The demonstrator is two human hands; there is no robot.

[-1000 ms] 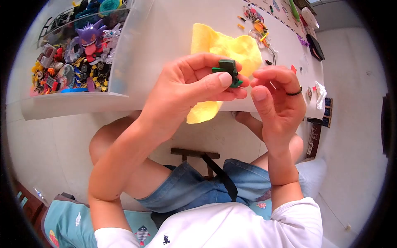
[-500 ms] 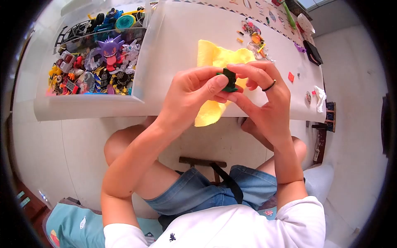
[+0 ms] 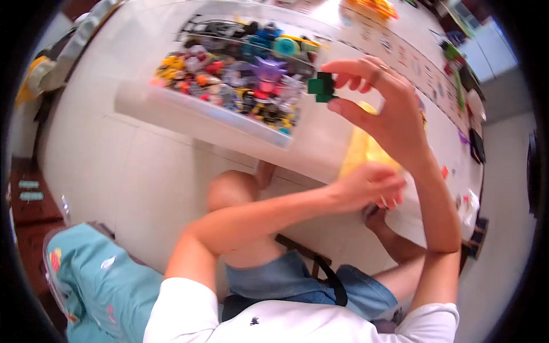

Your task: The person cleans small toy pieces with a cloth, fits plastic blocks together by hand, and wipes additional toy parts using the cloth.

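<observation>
My right hand (image 3: 386,103) is raised beside the bin, pinching a dark green toy brick piece (image 3: 321,87) between thumb and fingertips. Lower down, my left hand (image 3: 370,187) is apart from the brick piece, somewhat blurred, with its fingers curled closed. Whether anything is inside those fingers is hidden. A yellow cloth (image 3: 366,143) lies on the table just behind my left hand, partly covered by both hands. I cannot tell whether the left hand touches it.
A clear plastic bin (image 3: 229,123) holds many small toy parts, among them a purple figure (image 3: 267,74) and a teal roll (image 3: 286,47). On the table's right side are a small red piece (image 3: 444,171), a crumpled white wrapper (image 3: 469,208) and a black case (image 3: 477,146).
My hands have separated. The right hand carries the green brick piece up and left toward the bin, while the left hand has moved down and right. The camera view has turned left.
</observation>
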